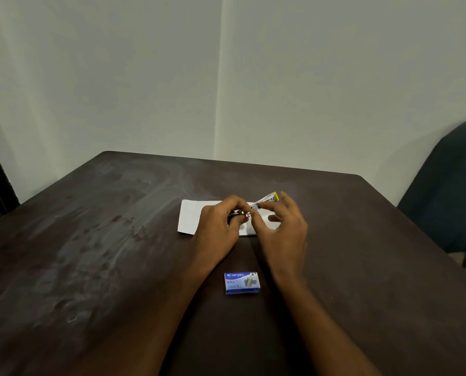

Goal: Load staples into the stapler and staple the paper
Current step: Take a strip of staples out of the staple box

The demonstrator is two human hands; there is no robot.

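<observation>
A small metal stapler (265, 201) with a yellow end is held above a white sheet of paper (189, 218) in the middle of the dark table. My left hand (221, 226) grips the stapler's near end with curled fingers. My right hand (279, 226) pinches something small at the stapler's middle with thumb and forefinger, its other fingers spread; what it pinches is too small to tell. A blue staple box (242, 283) lies shut on the table, nearer to me, between my forearms.
The dark wooden table (104, 253) has smudged marks on its left half. A single loose staple (71, 318) lies near the front left. A dark chair (449, 191) stands at the table's right edge. Pale walls rise behind.
</observation>
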